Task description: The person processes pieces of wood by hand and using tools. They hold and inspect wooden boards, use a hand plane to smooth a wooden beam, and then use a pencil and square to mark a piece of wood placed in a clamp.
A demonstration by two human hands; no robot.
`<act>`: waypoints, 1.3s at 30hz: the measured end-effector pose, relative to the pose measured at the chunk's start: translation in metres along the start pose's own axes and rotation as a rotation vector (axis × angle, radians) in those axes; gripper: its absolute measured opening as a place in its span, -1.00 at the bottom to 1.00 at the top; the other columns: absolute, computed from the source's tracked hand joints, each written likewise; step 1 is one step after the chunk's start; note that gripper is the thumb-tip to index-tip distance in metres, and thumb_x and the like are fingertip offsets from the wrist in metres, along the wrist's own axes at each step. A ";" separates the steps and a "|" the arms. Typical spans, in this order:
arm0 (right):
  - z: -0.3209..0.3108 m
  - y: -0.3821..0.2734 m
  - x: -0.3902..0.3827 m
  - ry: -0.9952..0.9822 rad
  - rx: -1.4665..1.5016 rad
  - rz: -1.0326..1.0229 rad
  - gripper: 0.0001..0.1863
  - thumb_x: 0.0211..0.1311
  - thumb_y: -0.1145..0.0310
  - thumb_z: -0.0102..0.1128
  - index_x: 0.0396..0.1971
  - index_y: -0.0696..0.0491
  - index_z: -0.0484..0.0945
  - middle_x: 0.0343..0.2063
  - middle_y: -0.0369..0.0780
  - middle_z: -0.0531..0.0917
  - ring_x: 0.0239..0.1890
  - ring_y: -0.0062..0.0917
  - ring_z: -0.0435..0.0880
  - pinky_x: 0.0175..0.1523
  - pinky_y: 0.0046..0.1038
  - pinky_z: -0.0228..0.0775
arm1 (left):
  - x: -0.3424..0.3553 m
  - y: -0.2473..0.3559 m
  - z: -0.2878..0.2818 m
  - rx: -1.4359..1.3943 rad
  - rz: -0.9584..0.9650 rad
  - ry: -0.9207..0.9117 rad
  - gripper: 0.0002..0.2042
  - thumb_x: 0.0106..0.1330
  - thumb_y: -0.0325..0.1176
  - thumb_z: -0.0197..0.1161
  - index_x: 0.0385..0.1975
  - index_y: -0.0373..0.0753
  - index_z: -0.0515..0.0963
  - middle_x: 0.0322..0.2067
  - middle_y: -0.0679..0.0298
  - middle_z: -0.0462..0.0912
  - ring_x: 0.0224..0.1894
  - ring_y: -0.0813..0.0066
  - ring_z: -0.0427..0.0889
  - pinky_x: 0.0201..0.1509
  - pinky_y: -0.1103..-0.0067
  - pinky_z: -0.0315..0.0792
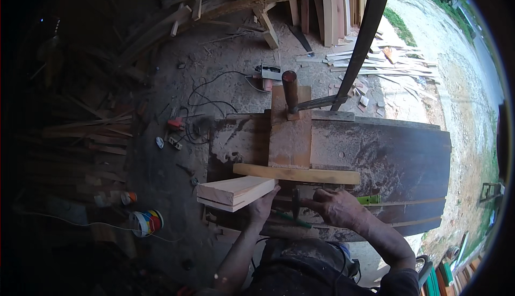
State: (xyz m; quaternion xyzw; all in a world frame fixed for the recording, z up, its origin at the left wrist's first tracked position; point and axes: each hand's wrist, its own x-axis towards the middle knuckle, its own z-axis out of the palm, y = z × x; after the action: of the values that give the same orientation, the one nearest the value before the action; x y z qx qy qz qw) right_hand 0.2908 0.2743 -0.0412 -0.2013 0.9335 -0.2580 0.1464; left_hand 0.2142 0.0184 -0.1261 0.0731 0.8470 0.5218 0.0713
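My left hand (261, 208) is closed round the near end of a pale wooden block (236, 191), which looks like two pieces stacked. The block sticks out to the left, its far right corner close to a curved wooden strip (298, 174). My right hand (339, 208) is closed on a hammer, its dark head (296, 205) pointing at my left hand. A bright green piece (369, 199), perhaps the handle's end, shows beyond my right hand. Behind the strip, a flat board (290, 140) lies on the dark workbench (402, 162), under a clamp with a wooden handle (289, 89).
A power tool (264, 76) with a black cord lies on the floor behind the bench. Wood strips (381, 63) are scattered at the back right, and scrap wood (102, 132) is piled on the left. Paint buckets (147, 223) stand at lower left. A dark metal bar (365, 33) rises behind.
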 end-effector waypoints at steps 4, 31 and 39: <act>-0.004 0.002 0.013 -0.067 -0.054 0.095 -0.32 0.11 0.35 0.22 0.29 -0.37 0.38 -0.25 -0.27 0.54 -0.29 -0.36 0.69 -0.23 -0.29 0.64 | -0.002 0.001 0.001 0.003 -0.022 0.008 -0.69 0.20 -0.35 0.49 -0.15 -0.38 0.62 -0.19 0.15 0.71 -0.12 0.35 0.68 0.04 0.43 0.49; 0.010 -0.007 0.004 -0.184 0.116 -0.045 -0.44 0.19 0.26 0.17 0.25 -0.26 0.42 -0.16 -0.20 0.54 -0.18 -0.29 0.72 -0.20 -0.26 0.65 | -0.001 0.000 0.004 0.000 -0.039 0.001 -0.69 0.21 -0.36 0.48 -0.13 -0.38 0.63 -0.20 0.12 0.73 -0.13 0.31 0.69 0.03 0.40 0.51; 0.027 -0.007 -0.012 -0.097 0.178 -0.030 -0.44 0.12 0.38 0.19 0.19 -0.24 0.48 -0.13 -0.29 0.62 -0.12 -0.42 0.68 -0.23 -0.33 0.66 | -0.002 0.005 0.003 0.082 0.004 0.009 -0.72 0.24 -0.34 0.45 -0.14 -0.37 0.64 -0.21 0.12 0.73 -0.14 0.31 0.69 0.02 0.41 0.50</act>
State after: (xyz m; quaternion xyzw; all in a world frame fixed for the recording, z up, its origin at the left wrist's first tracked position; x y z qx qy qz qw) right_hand 0.3131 0.2629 -0.0575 -0.2136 0.8956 -0.3321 0.2050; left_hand 0.2171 0.0229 -0.1228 0.0752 0.8678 0.4870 0.0636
